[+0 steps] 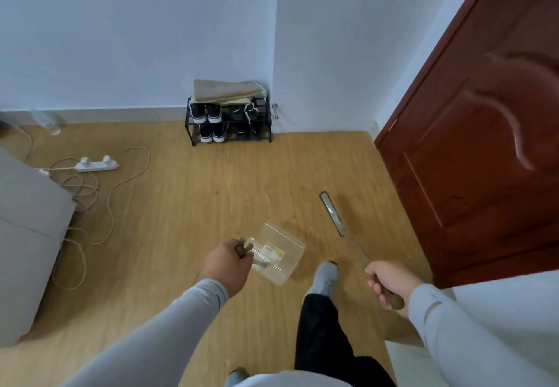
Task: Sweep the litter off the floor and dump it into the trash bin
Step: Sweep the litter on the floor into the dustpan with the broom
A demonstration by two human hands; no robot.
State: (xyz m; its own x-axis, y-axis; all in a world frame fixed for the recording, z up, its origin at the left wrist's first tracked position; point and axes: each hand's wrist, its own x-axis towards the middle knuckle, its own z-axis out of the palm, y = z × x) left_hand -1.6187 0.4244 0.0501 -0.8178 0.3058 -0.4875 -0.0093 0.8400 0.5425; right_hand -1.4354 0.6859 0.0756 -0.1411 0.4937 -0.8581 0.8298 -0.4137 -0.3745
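My left hand [226,267] grips the dark handle of a clear plastic dustpan [279,252], held low over the wooden floor [187,205]. A small yellowish scrap of litter [273,250] lies inside the pan. My right hand [391,280] grips the brown handle of a long thin broom [341,223], whose far end reaches forward toward the floor near the door. No trash bin shows in the view.
A black shoe rack [230,122] with shoes and folded cloth stands against the back wall. A white power strip [96,165] and tangled cables [87,205] lie at left beside grey furniture [27,235]. A dark red door [472,150] stands at right. My foot [325,277] steps forward.
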